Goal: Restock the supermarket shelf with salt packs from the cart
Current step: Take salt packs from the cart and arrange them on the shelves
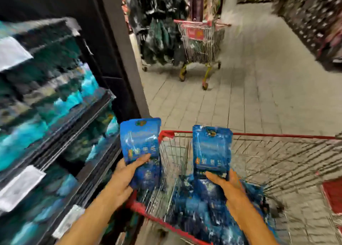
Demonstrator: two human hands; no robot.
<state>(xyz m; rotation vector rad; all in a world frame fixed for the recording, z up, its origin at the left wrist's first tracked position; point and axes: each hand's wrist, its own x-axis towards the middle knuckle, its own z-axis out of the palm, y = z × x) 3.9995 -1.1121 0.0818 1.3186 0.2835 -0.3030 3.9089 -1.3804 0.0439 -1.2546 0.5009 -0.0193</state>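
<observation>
Blue salt packs (140, 139), print blurred, gripped upright in both hands (123, 178)

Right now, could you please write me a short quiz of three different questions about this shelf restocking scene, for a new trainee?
1. True or false: the left hand and the right hand each hold one blue salt pack.
2. On which side of the red-rimmed cart does the shelf stand, seen from the person?
A. left
B. right
C. behind
3. Fill in: more blue packs lie inside the ____.

Key
1. True: left-hand pack, right-hand pack.
2. A.
3. cart.
</observation>
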